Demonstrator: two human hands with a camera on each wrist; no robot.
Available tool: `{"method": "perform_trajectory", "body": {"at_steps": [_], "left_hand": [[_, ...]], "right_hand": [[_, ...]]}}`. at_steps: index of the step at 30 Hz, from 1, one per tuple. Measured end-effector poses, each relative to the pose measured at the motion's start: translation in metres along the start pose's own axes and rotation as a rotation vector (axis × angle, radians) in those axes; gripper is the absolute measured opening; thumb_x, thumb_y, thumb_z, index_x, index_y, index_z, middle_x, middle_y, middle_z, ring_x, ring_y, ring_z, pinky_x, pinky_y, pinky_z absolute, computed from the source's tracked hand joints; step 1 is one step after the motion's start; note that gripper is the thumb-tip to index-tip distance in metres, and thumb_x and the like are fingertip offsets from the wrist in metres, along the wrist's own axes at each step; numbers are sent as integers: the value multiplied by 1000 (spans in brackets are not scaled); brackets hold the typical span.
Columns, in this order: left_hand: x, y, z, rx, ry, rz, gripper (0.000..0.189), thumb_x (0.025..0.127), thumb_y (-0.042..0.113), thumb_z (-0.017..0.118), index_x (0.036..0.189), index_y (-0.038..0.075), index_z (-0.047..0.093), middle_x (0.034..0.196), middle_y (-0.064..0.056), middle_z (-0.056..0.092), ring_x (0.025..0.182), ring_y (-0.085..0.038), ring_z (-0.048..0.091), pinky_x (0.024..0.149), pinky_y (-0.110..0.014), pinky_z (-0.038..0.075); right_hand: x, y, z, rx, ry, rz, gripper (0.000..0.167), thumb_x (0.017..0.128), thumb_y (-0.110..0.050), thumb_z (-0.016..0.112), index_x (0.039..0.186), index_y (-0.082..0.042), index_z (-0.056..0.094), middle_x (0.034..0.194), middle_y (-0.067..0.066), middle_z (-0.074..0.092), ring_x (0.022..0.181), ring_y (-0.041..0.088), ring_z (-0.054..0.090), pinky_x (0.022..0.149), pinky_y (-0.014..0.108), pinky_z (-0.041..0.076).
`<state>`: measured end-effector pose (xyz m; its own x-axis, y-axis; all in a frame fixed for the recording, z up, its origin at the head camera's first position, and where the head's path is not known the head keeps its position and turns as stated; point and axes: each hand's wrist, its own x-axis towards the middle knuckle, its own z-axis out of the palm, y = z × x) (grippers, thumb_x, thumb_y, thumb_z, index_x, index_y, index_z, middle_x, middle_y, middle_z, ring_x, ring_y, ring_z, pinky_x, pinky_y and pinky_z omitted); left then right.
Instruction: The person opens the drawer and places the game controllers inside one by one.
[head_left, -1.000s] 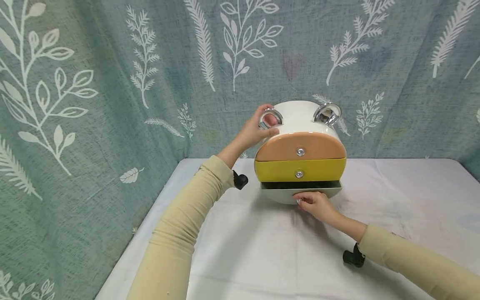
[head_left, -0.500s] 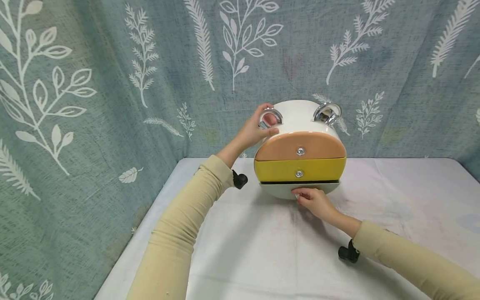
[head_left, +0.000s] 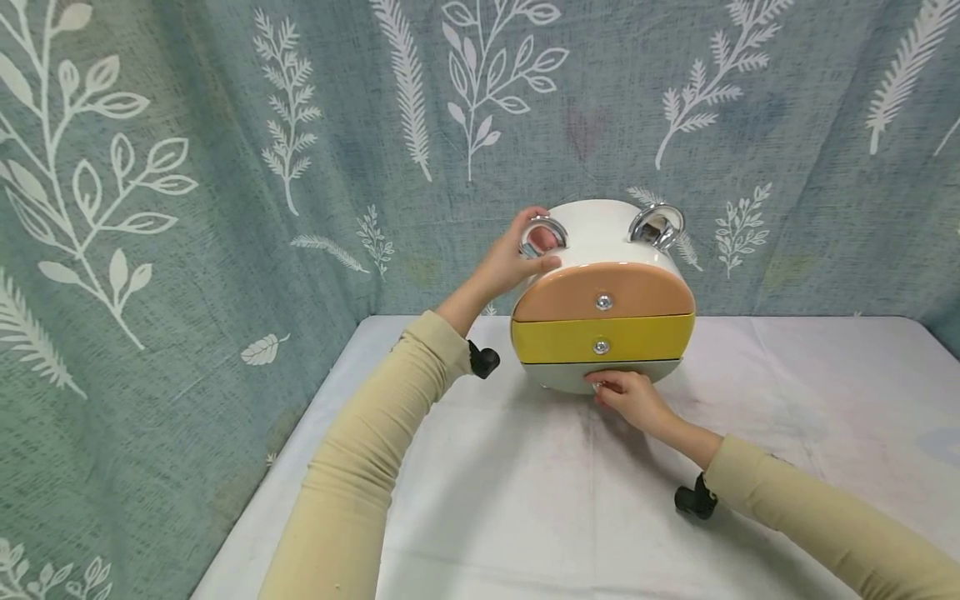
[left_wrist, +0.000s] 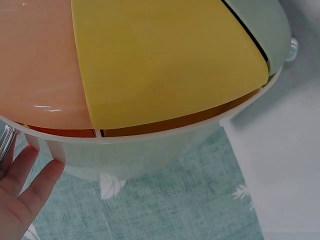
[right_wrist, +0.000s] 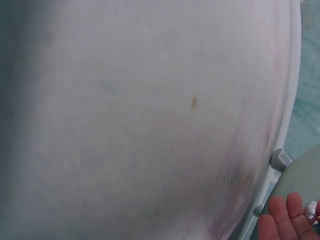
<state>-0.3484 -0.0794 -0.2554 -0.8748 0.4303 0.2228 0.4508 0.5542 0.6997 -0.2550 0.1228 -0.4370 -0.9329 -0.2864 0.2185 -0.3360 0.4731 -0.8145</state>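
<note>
A rounded mini chest of drawers point(head_left: 600, 217) stands on the table, with a white shell and two chrome loop handles on top. Its orange drawer point(head_left: 555, 300), yellow drawer point(head_left: 555, 340) and pale green bottom drawer point(head_left: 558, 377) are flush or nearly so at the front. My left hand point(head_left: 517, 258) holds the upper left of the shell, its thumb in front of the left chrome handle point(head_left: 553, 223). In the left wrist view, two fingers point(left_wrist: 45, 182) touch the shell's side. My right hand point(head_left: 633, 404) pinches the bottom drawer's knob, mostly hidden by the fingers.
A white cloth covers the table point(head_left: 480, 508). Behind and to the left hangs a blue-green curtain point(head_left: 420, 108) with white leaf prints. A narrow gap shows behind the yellow drawer's edge point(left_wrist: 200, 116) in the left wrist view.
The bottom drawer has slid in from partly pulled out to nearly flush, my right hand moving inward with its knob. My left hand has kept its place on the shell.
</note>
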Motion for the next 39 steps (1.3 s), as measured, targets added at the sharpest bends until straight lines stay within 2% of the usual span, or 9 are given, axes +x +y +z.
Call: {"method": "perform_trajectory", "body": {"at_steps": [9,11,14,18,21,25,32,35,39], "left_hand": [[0,-3,0,8,4,4,69,81,33,69,136,27,28,142,-8,37,125,-31,41,96,-47,37],[0,-3,1,14,4,9,69,81,33,69,136,27,28,141,-9,37,124,-31,42,95,-47,37],[0,-3,1,20,1,17,69,81,33,69,137,26,27,140,-9,39,120,-30,45,94,-47,38],[0,-2,3,27,-1,24,69,81,34,68,136,27,28,137,-7,42,114,-28,49,91,-45,40],[1,-2,3,24,2,30,68,81,33,68,136,27,28,138,-8,42,115,-28,49,91,-45,40],[1,-2,3,23,0,32,69,81,33,68,136,27,28,139,-8,40,116,-28,48,91,-45,40],[2,-5,0,17,5,-3,71,80,33,70,137,29,28,130,-12,49,88,-27,53,78,-41,40],[2,-5,-2,30,2,-7,73,80,35,69,139,31,25,133,-11,46,97,-28,53,82,-42,41],[3,-5,-2,32,-6,-1,81,80,38,69,143,34,19,146,-7,32,123,-29,43,95,-46,38]], "right_hand": [[5,4,-3,78,-67,-4,21,89,0,54,107,6,64,82,20,67,74,17,62,65,21,48],[6,5,-3,96,-76,-5,22,90,0,53,107,8,63,83,21,66,75,18,61,66,24,49],[4,-7,-6,109,-78,6,22,90,2,51,107,12,61,84,25,65,77,27,61,68,30,50],[6,-4,-7,142,-94,8,23,90,3,50,108,13,60,86,27,64,78,31,61,70,36,51],[10,10,-7,171,-113,-3,23,91,0,51,109,11,60,89,26,64,79,26,62,72,36,51],[10,9,-7,173,-115,9,24,91,-1,51,110,10,60,92,26,64,81,28,62,74,39,51],[10,9,-4,141,-90,21,24,92,-3,52,111,8,61,91,25,65,83,30,64,73,38,52],[9,8,-3,118,-82,27,24,92,-3,52,111,6,61,92,24,66,86,33,64,74,37,52],[7,7,-4,97,-82,11,25,91,-2,52,114,6,60,94,24,66,88,34,64,75,36,52]]}}
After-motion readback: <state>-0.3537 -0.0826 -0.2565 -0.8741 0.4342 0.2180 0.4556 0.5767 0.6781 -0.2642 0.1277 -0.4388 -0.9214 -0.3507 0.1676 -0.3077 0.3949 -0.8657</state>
